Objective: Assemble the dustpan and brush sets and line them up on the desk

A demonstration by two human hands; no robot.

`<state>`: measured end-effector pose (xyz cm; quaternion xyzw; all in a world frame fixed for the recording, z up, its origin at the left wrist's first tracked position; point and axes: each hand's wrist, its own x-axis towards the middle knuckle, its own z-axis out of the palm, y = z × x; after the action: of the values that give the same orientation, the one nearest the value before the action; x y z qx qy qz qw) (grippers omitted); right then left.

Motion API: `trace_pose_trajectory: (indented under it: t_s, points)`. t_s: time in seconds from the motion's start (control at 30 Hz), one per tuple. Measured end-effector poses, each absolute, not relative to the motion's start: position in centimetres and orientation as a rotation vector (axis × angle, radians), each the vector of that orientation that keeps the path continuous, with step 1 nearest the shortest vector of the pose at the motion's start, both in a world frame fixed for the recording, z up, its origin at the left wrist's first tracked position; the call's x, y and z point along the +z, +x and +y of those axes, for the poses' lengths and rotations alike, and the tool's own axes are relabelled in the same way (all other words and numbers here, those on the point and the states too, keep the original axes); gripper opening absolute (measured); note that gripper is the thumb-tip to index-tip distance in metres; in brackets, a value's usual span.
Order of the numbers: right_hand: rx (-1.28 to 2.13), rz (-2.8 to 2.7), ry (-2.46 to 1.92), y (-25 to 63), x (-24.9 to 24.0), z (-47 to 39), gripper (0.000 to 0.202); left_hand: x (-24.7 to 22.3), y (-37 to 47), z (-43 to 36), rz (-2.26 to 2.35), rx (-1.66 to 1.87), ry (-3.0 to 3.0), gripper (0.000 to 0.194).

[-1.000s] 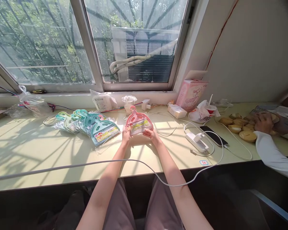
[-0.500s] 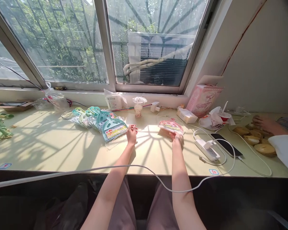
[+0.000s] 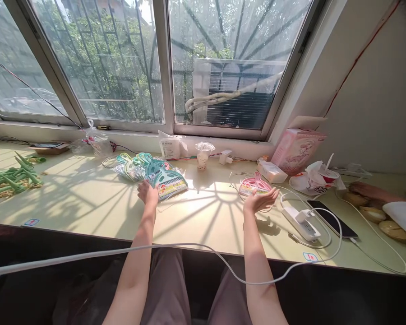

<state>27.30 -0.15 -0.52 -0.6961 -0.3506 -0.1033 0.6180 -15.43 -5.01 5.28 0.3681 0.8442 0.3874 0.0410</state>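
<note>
Pink dustpan: part-hidden by right hand, fingers released. Teal dustpan: edge obscured by left hand, grasp unclear. Labels illegible.

On my feed it looks like a workroom: long table under windows at top, co-worker's sleeve at right.

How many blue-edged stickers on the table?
2, both at the table edge: left sticker, left of the left hand; right sticker, in front of the power strip. Others may be hidden under things.
</note>
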Motion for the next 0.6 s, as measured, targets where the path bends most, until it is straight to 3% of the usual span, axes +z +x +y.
trace_pose_trajectory:
  t_s: [0.23, 0.43, 0.6]
  points:
    - [0.02, -1.287, -1.517, 22.3, 0.3, -1.1, 0.053, 5.3, -17.7, -5.1, 2.493, 1.062, 1.121, 0.016]
    - [0.232, -1.553, -1.322, 20.6, -0.1, -1.7, 0.037, 5.9, -15.5, -4.9, 2.318, 1.539, 1.16, 0.01]
    - [0.203, -1.697, -1.146, 20.0, -0.1, -2.0, 0.036, 6.9, -10.8, -3.9, 1.918, 1.954, 1.2, 0.019]
